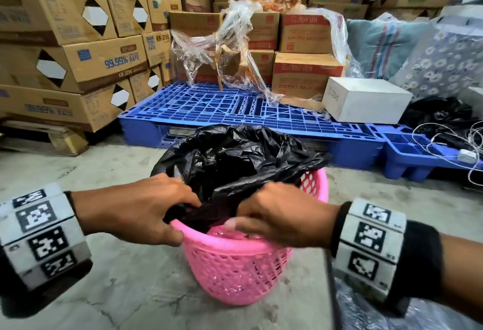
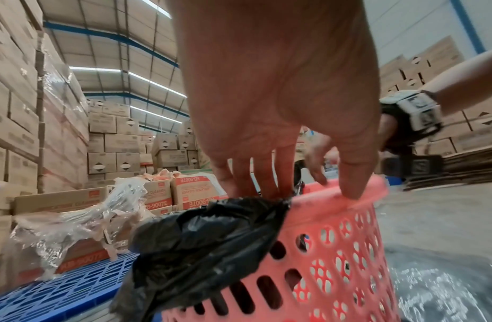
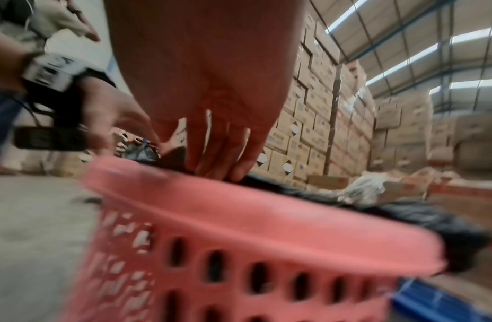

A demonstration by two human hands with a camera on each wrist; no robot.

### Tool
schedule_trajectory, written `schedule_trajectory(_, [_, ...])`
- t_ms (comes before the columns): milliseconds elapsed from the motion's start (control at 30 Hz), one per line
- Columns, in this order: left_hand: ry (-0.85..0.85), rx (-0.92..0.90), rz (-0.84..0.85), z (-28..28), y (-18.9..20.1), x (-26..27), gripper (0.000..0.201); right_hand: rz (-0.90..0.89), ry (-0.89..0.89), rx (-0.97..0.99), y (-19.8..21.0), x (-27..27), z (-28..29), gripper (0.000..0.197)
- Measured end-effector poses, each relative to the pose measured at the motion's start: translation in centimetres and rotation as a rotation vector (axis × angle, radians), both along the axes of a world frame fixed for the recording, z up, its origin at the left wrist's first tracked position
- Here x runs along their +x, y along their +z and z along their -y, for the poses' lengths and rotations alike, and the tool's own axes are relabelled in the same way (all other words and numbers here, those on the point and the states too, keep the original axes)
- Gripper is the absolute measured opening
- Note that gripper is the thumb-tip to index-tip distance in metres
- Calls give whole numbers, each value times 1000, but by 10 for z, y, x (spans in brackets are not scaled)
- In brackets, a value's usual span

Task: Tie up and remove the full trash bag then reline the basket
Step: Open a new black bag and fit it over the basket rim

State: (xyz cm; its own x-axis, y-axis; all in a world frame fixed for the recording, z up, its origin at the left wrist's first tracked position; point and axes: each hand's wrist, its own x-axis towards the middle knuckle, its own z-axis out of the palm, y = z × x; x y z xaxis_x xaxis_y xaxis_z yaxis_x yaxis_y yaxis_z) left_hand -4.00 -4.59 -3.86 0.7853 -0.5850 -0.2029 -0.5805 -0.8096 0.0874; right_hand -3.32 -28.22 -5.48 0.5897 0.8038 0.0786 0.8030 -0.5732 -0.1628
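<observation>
A pink perforated basket [image 1: 235,264] stands on the concrete floor with a black trash bag [image 1: 235,157] puffed up over its mouth. My left hand [image 1: 180,217] grips the bag's edge at the near left of the rim. In the left wrist view its fingers [image 2: 253,180] dip behind the black bag [image 2: 206,239] while the thumb presses the basket rim [image 2: 336,202]. My right hand [image 1: 243,216] holds the bag's edge just right of it. In the blurred right wrist view the fingers [image 3: 220,161] reach inside the rim [image 3: 239,213]. The basket's contents are hidden.
A blue plastic pallet [image 1: 235,110] lies right behind the basket, carrying cartons draped in clear wrap [image 1: 230,49] and a white box [image 1: 366,99]. Stacked cartons [image 1: 78,63] wall the left. White cables [image 1: 457,144] trail at the right. Clear plastic [image 1: 379,314] lies at my lower right.
</observation>
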Motion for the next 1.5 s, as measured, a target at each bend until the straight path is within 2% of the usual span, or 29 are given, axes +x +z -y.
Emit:
schedule_trajectory(67, [9, -59, 2, -2, -5, -4, 60, 103, -87, 37, 8, 20, 16, 26])
schedule_trajectory(100, [13, -83, -2, -1, -7, -6, 60, 154, -141, -3, 11, 33, 26, 35])
schedule_trajectory(167, [12, -118, -12, 4, -10, -9, 62, 129, -232, -197, 17, 57, 43, 68])
schedule_trajectory(200, [13, -135, -14, 8, -11, -10, 63, 84, -242, -263, 17, 65, 47, 70])
schedule_trajectory(233, [23, -159, -18, 12, -13, -11, 60, 48, -222, -285, 17, 69, 50, 60])
schedule_trajectory(300, [40, -200, -25, 17, -15, -14, 47, 20, -181, -269, 13, 69, 53, 26])
schedule_trajectory(367, [37, -207, -10, 19, -17, -16, 42, 31, -166, -208, 12, 60, 58, 13])
schedule_trajectory(433, [13, -245, 23, 18, -18, -19, 40, 69, -98, -135, 11, 52, 70, 14])
schedule_trajectory(533, [-46, -282, 112, 20, -20, -25, 35, 79, -47, -63, 6, 36, 89, 37])
schedule_trajectory(667, [-121, -240, 283, 22, -24, -37, 28, 147, 4, -14, -2, 19, 107, 48])
schedule_trajectory(800, [-159, -168, 344, 17, -27, -36, 18, 297, 0, 53, -16, 8, 107, 40])
schedule_trajectory(967, [-76, -63, 429, -2, -24, -10, 8, 416, -96, 141, -35, 4, 81, 33])
schedule_trajectory(1067, [-77, -12, 422, -4, -24, -10, 9, 490, -131, 133, -43, 1, 73, 34])
schedule_trajectory(1200, [-105, 32, 463, 0, -33, -28, 21, 547, -120, 161, -55, -4, 83, 28])
schedule_trajectory(1267, [-129, 81, 496, 1, -44, -38, 13, 560, -98, 157, -59, -4, 86, 19])
schedule_trajectory(1300, [-153, 120, 479, 0, -54, -43, 5, 571, -85, 152, -60, -4, 88, 15])
schedule_trajectory(1400, [-124, 227, 363, -7, -82, -53, 4, 566, -26, 140, -63, -6, 95, 13])
schedule_trajectory(1500, [-56, 78, 372, -7, -80, -51, 15, 603, 52, 65, -71, -10, 101, 20])
